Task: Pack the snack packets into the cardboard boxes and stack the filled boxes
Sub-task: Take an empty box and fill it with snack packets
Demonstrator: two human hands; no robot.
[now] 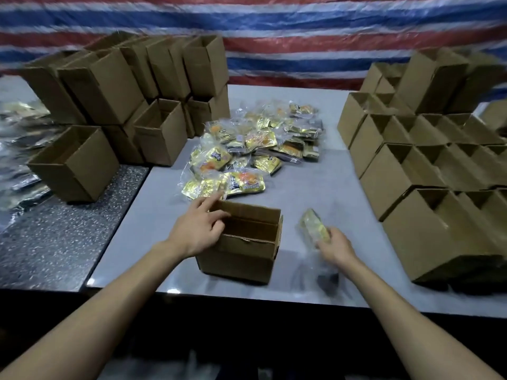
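Makeshift packing workshop, stacks of open cardboard boxes (153,86) on both sides, heap of snack packets (247,149) on grey surface (323,193), striped tarpaulin (301,28) as backdrop

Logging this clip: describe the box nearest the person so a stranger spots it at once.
On the pale grey table, look at the near edge, in front of the pile of snack packets. One open cardboard box stands alone there, apart from the stacks at both sides, with the left hand on its rim.

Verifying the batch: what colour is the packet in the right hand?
Yellow-gold, in clear wrap; the head view shows the snack packet held by the right hand, blurred.
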